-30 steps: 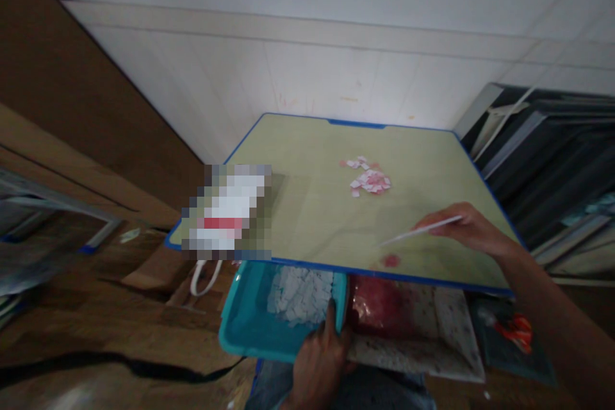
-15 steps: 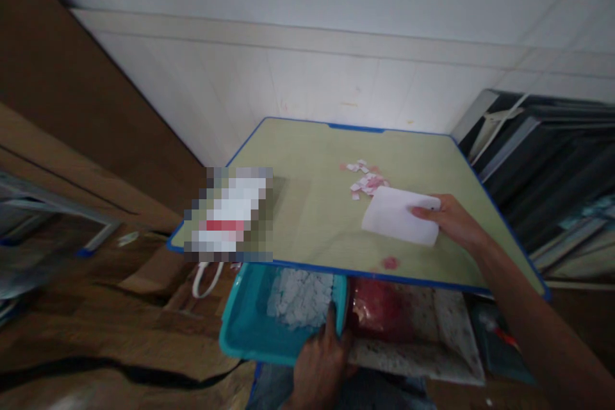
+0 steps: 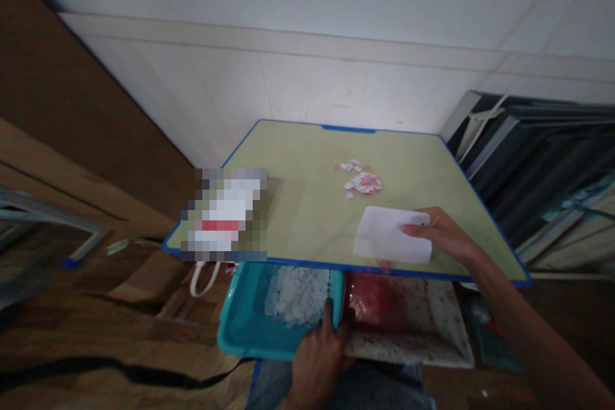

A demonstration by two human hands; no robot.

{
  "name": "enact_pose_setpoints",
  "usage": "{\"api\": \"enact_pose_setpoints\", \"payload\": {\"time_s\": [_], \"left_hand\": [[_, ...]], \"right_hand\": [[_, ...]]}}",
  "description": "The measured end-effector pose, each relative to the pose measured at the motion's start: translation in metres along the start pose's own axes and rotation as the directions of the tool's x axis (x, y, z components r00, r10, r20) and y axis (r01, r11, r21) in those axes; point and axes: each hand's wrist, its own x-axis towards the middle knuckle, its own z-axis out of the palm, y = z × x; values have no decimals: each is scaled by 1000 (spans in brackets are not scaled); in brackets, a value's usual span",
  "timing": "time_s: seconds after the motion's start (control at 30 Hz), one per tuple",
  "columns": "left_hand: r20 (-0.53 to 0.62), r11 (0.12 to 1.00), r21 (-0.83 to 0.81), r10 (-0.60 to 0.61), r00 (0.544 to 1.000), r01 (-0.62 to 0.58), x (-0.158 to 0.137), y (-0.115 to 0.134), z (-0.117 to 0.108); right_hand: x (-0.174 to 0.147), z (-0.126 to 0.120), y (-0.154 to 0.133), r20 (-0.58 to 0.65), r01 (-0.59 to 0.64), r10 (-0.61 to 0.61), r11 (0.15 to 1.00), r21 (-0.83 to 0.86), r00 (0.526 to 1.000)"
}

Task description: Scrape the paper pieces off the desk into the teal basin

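My right hand (image 3: 439,230) pinches a white rectangular sheet (image 3: 384,235), thumb on top, just above the near right part of the folding table (image 3: 307,205). A pile of small white and pink paper pieces (image 3: 364,183) lies farther back on the tabletop. A small pink lump (image 3: 385,265) sits by the near edge, partly covered by the sheet. My left hand (image 3: 317,352) closes on the near right rim of a teal basin (image 3: 259,339), its dark-tipped index finger stretched inside. White square pieces (image 3: 298,295) are heaped in that basin.
A stained pale tray (image 3: 423,352) with a shiny red mass (image 3: 375,302) stands right of the basin. A blurred-out white item (image 3: 230,211) is at the table's left. Dark folded panels (image 3: 538,154) lean at right; a white wall (image 3: 312,83) rises behind.
My right hand has drawn the sheet toward the table's near edge, away from the paper pile and partly over the pink lump. My left hand stays at the basin. The view shifted slightly.
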Motion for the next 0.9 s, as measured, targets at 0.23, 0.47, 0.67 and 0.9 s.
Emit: {"api": "enact_pose_setpoints", "payload": {"time_s": [0.23, 0.47, 0.67, 0.9], "left_hand": [[-8, 1000, -5, 4, 1000, -4, 0, 0, 1], [8, 1000, -3, 13, 1000, -13, 2, -1, 2], [-18, 1000, -8, 30, 999, -30, 4, -3, 1], [-23, 1000, 5, 21, 1000, -21, 5, -3, -3]], "right_hand": [[-7, 3, 2, 7, 25, -25, 999, -43, 1000], [-15, 6, -4, -3, 47, -47, 995, -87, 999], [-24, 10, -6, -28, 53, -57, 992, -111, 998], [-42, 16, -11, -51, 153, -171, 955, -254, 984]]}}
